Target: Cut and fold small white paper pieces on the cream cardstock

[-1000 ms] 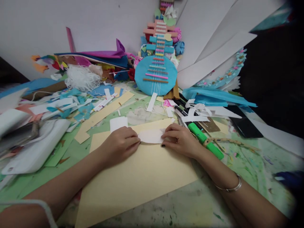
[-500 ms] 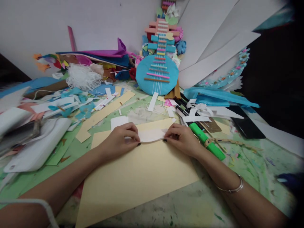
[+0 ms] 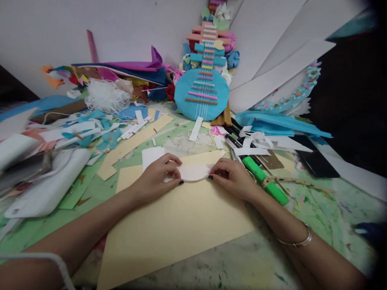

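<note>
A white paper strip (image 3: 195, 172) with a curved lower edge spans the gap between my two hands, over the far part of a cream sheet (image 3: 181, 225). My left hand (image 3: 160, 173) pinches its left end between thumb and fingers. At the other end, my right hand (image 3: 228, 175) is closed on the strip, its thumb at the near edge. Part of the strip at both ends is hidden by my fingers. A small white paper piece (image 3: 152, 157) lies just beyond my left hand.
A blue paper guitar (image 3: 184, 94) stands against the wall. To the right lie a green wrapped bar (image 3: 277, 194), black pens (image 3: 231, 141) and a dark phone (image 3: 316, 157). Paper scraps, white string (image 3: 105, 96) and a white case (image 3: 57, 185) crowd the left.
My left hand has shifted slightly right along the strip, and its fingers are a little more raised. The right hand keeps its hold. The view has moved slightly.
</note>
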`<state>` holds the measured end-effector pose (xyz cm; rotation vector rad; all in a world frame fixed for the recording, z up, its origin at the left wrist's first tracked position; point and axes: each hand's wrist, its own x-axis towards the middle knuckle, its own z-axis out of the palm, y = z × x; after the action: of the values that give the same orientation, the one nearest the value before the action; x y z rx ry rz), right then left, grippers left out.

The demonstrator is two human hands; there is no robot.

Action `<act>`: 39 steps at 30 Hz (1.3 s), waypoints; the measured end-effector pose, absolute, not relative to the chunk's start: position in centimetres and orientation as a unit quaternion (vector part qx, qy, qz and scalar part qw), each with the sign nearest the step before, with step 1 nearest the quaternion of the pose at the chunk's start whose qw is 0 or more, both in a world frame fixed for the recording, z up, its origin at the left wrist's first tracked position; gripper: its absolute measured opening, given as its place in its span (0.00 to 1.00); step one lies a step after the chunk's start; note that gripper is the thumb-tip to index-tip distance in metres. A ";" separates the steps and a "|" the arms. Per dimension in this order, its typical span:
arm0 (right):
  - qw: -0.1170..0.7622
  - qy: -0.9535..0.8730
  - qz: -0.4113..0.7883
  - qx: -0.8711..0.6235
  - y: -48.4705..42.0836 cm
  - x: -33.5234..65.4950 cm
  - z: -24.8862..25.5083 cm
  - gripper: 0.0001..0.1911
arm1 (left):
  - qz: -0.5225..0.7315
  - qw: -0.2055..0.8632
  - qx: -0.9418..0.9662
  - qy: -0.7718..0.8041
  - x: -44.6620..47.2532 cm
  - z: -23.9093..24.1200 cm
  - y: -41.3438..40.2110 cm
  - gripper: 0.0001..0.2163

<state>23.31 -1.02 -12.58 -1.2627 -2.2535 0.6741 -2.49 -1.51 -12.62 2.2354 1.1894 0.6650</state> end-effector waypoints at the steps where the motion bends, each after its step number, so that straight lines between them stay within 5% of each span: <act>1: 0.234 -0.820 0.248 -0.460 -1.0 23.3 -12.6 0.04 | 0.246 0.263 0.824 0.438 -2.5 -12.6 -1.4 0.06; 39: 0.237 -0.807 0.213 -0.497 -1.5 21.8 -12.2 0.08 | 0.213 0.330 0.781 0.486 -1.8 -12.1 -1.6 0.05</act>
<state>21.83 -1.54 -12.25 -1.3619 -2.2132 0.5827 -1.76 -1.58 -12.11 2.0419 1.2723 0.5566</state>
